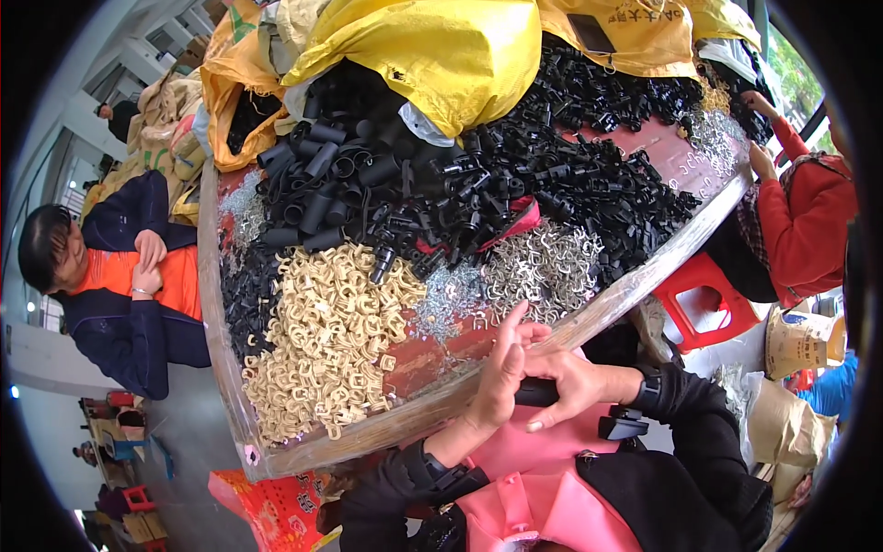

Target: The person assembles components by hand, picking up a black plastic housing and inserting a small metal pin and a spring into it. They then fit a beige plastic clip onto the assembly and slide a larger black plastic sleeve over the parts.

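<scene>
My left hand is raised at the table's near edge, palm turned inward and fingers stretched out. My right hand reaches across from the right, its fingers meeting the left hand and its thumb apart below. In the gap between thumb and fingers shows a dark, rounded black piece; whether it is held or lies behind is unclear. Just beyond my hands are a heap of silver metal hooks and a heap of cream plastic buckle-like pieces. Black bands circle both my wrists.
Black plastic parts and black tubes cover much of the wooden-edged table. Yellow sacks stand behind, with a phone on one. People sit left and right. A red stool stands at the right.
</scene>
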A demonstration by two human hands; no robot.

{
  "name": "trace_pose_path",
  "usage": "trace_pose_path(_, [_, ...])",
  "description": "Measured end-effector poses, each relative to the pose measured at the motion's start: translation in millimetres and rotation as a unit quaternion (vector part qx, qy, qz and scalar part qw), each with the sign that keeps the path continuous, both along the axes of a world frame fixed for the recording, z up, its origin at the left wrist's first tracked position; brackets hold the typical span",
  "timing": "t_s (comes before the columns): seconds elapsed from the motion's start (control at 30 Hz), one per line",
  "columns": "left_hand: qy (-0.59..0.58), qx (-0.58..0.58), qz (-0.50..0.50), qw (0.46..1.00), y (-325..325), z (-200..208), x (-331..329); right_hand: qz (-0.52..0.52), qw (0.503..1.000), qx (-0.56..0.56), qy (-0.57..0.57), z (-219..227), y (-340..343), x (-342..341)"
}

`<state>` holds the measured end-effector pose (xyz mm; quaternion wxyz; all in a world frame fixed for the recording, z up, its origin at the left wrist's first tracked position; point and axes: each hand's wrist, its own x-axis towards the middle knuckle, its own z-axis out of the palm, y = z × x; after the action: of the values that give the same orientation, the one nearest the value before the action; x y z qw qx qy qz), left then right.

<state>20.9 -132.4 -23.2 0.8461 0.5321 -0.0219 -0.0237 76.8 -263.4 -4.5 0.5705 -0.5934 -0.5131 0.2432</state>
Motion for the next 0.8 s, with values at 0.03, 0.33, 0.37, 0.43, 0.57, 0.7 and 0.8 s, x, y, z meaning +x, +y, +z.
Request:
trace_pose_path(0.03, [-0.036,0.107,0.015,0.993,-1.0,3.0,2.1,-0.001,0.999,-0.025,-0.029,0.8,-7.2,3.6])
trace_pose_path(0.33, [-0.204,0.602,0.208,0.744,49.2,3.9,90.1,-0.041,0.961,-0.217,-0.166,22.0,-98.8,18.7])
trace_pose_path(0.37, [-0.249,0.654,0.214,0.682,47.5,2.1,100.5,-0.055,0.967,-0.215,-0.124,22.4,-95.5,16.4])
trace_pose_path(0.43, [-0.216,0.703,0.187,0.651,43.4,-4.0,119.6,-0.067,0.972,-0.210,-0.081,21.8,-83.3,14.1])
trace_pose_path(0.57, [-0.142,0.787,0.140,0.583,45.1,-10.2,132.3,-0.082,0.976,-0.182,-0.091,13.3,-41.9,17.8])
trace_pose_path(0.7, [-0.105,0.717,0.186,0.664,65.2,-14.2,124.4,-0.077,0.980,-0.161,-0.091,0.4,-8.0,28.2])
trace_pose_path(0.8, [-0.060,0.564,0.234,0.789,88.3,-11.7,101.2,-0.100,0.966,-0.146,-0.187,-10.7,7.8,34.0])
